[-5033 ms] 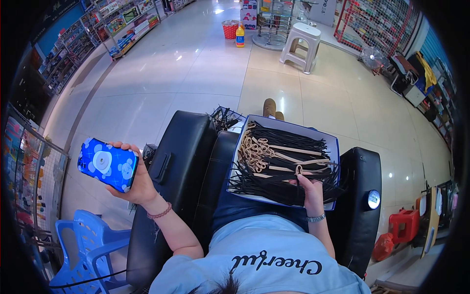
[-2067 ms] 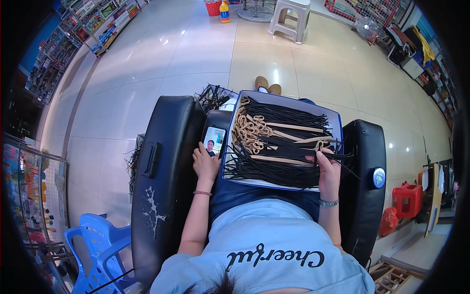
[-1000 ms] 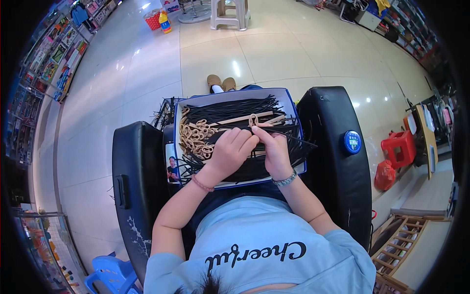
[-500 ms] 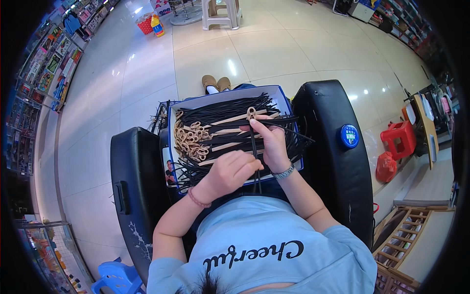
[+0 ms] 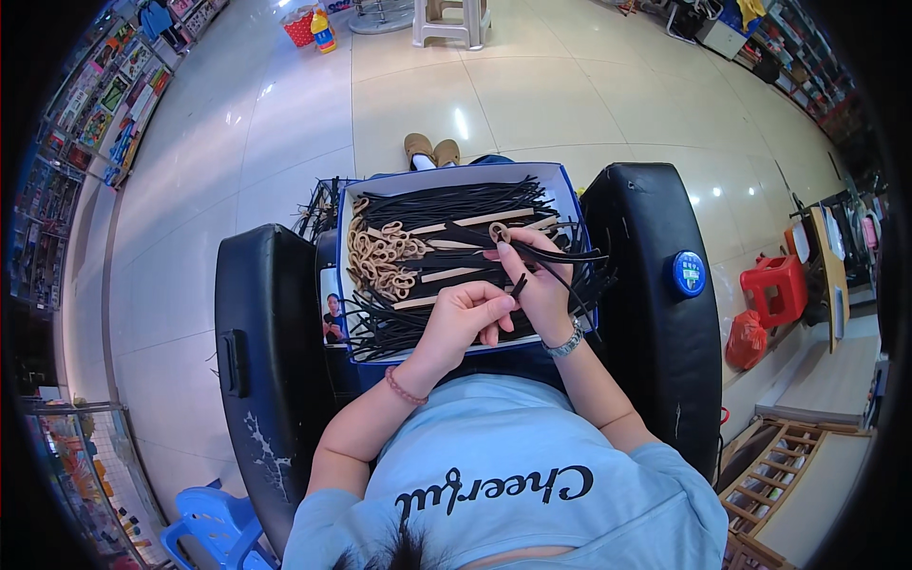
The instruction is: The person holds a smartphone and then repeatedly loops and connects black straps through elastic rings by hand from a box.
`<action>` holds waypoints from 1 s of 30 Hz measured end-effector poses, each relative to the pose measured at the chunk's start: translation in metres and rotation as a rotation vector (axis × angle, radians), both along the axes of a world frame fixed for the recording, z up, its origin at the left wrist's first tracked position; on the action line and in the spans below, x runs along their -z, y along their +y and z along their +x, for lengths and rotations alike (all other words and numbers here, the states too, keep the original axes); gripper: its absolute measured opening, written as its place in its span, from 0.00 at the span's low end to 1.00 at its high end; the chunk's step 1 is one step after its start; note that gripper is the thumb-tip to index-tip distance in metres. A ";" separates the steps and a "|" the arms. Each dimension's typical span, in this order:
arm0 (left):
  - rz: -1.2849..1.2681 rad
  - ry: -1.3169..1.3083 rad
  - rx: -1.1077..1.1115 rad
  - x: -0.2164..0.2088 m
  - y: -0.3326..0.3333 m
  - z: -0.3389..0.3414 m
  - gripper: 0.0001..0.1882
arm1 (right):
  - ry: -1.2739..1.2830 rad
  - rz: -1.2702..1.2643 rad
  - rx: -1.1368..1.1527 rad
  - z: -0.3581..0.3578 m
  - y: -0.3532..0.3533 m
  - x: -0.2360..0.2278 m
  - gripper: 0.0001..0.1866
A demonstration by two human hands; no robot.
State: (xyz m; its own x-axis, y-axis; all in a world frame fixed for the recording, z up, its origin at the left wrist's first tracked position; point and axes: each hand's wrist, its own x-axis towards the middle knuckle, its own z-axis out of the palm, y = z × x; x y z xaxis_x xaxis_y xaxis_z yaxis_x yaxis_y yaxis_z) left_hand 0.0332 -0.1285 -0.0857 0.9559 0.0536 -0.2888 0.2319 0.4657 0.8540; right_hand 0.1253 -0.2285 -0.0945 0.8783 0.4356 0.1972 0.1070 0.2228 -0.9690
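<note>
My right hand (image 5: 540, 293) is closed, pinching a tan looped piece (image 5: 499, 232) between thumb and fingers. Black cords (image 5: 575, 255) run from this grip out to the right, over the box edge. Just left of it, my left hand (image 5: 465, 318) is closed on a black cord (image 5: 519, 285), whose short end sticks up from the fingertips. Both hands are above an open white box with a blue rim (image 5: 567, 180). Inside lie bundles of black cords (image 5: 446, 201), several flat tan strips (image 5: 451, 275) and a heap of tan looped pieces (image 5: 380, 252) on the left.
Black padded armrests stand on the left (image 5: 269, 332) and right (image 5: 655, 380), the right one bearing a round blue lid (image 5: 688, 274). More black cords (image 5: 318, 211) stick out beyond the box's left side. A red stool (image 5: 774, 290) and a red bag (image 5: 747, 340) are farther right.
My left hand has turned over, and the cord that hung straight down between the hands is now bent with its end upward. The camera view has shifted slightly.
</note>
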 end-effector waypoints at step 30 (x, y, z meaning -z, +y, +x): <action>0.277 -0.078 -0.202 -0.015 0.023 0.014 0.11 | -0.281 -0.131 -0.003 -0.009 -0.008 0.000 0.12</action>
